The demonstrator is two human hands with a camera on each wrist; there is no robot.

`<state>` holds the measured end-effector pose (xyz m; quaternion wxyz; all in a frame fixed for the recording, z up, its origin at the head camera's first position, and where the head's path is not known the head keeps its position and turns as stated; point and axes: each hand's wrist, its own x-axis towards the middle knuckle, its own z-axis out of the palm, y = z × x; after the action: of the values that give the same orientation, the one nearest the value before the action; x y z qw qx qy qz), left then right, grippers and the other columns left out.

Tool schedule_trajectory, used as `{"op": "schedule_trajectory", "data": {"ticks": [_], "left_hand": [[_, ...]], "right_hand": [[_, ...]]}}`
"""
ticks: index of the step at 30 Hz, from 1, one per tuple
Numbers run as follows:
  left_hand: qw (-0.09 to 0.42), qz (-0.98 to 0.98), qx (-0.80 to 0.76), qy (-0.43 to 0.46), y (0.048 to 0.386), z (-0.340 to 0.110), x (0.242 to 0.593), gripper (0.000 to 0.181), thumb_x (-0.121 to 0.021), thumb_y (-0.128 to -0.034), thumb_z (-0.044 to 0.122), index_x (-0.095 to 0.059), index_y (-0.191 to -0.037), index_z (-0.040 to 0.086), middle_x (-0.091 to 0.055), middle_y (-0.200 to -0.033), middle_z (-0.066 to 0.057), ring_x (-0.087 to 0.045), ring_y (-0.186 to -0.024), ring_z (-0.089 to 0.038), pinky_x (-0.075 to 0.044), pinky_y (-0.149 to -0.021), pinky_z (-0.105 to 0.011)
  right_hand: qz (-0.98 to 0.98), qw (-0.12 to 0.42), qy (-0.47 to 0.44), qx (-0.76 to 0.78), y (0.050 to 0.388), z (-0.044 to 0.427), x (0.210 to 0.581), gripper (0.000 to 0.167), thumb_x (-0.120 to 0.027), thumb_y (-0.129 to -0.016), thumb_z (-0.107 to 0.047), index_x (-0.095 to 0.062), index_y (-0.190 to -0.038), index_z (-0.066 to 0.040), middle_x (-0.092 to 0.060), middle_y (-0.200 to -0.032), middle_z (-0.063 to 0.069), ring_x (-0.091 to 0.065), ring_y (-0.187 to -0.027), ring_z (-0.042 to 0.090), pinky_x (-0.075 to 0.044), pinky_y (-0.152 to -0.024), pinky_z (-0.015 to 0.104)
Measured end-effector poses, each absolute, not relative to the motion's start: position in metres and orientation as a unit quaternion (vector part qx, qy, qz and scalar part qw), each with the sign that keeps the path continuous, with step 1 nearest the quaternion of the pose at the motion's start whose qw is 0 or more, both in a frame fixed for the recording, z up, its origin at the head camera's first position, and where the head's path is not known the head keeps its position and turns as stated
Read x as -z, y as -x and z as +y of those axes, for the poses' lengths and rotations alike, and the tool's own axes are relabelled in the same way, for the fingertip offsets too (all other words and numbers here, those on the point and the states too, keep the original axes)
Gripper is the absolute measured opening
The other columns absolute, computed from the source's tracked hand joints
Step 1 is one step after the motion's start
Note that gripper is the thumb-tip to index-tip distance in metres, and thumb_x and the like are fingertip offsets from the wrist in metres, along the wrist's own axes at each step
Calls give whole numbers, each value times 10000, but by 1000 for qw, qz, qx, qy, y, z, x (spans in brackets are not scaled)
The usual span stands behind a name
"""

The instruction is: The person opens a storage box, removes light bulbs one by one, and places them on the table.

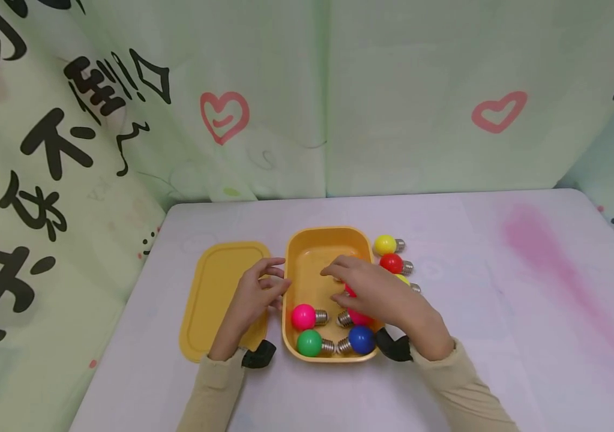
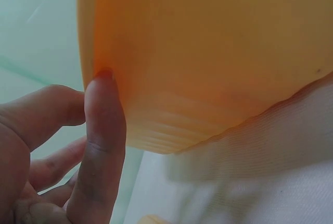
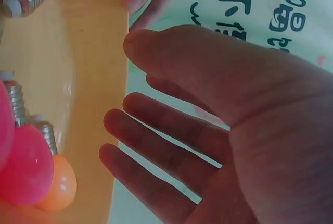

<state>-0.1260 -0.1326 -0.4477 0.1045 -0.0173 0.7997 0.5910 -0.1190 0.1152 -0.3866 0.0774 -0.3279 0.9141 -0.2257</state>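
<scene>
Box, one: shallow, rounded-rectangular, yellow-orange plastic box (image 1: 307, 273), on a pale, cloth-covered counter (image 1: 479, 312). Probably light, with a thin, slightly flexing wall; best steadied at the rim.

Lid, one: flat yellow lid (image 1: 212, 294) with rounded corners, just left of the box, partly beneath the left arm.

Bulbs, in box: round pink bulb (image 1: 303, 317) and round green bulb (image 1: 309, 342), near left; round blue bulb (image 1: 362, 340), near right, beside a second pink bulb (image 1: 359, 318); small orange bulb (image 3: 64, 185). All with silvery threaded bases.

Bulbs, on counter right of box: yellow bulb (image 1: 385, 245), red bulb (image 1: 391, 263), another yellow bulb (image 1: 402, 279), partly hidden.

Handling: bulbs likely light, hard, slick and inclined to roll, perhaps breakable; ridged base offers the surest hold.

Left hand (image 1: 257, 291): fingers apart, a fingertip against the box's outer left wall.

Right hand (image 1: 377, 291): above the box, fingers extended and spread, grasping nothing.
</scene>
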Motion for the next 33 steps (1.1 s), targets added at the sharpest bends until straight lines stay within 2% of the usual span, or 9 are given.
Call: {"op": "schedule_trajectory", "data": {"ticks": [10,20,33], "left_hand": [[108,796,-595,16,126,-134,447,491,-724,-904,94,-548,-1362,99,-606,-1102,-137,-653,-675,-189,-605,-629,-306],[109,795,-597,15,125,-135,445,500,-723,-901,86,-544,-1368,96,-598,-1120,-139,-663,-756,-191,-606,-640,-300],[112,794,-598,13,126,-134,447,498,-722,-901,85,-544,-1366,98,-592,-1112,-139,-661,-740,-191,-607,-644,-303]], "right_hand": [[909,99,349,207,120,97,392,435,-755,-890,-253,-643,-1264,-59,-648,-1199,92,-653,-1013,204,-578,-883,326],[903,119,371,182,121,81,398,443,-737,-902,-300,-651,-1276,-77,-660,-1185,89,-647,-1025,195,-572,-904,321],[899,163,370,167,121,69,402,462,-762,-878,-289,-654,-1273,-76,-682,-1127,78,-657,-907,147,-586,-841,275]]}}
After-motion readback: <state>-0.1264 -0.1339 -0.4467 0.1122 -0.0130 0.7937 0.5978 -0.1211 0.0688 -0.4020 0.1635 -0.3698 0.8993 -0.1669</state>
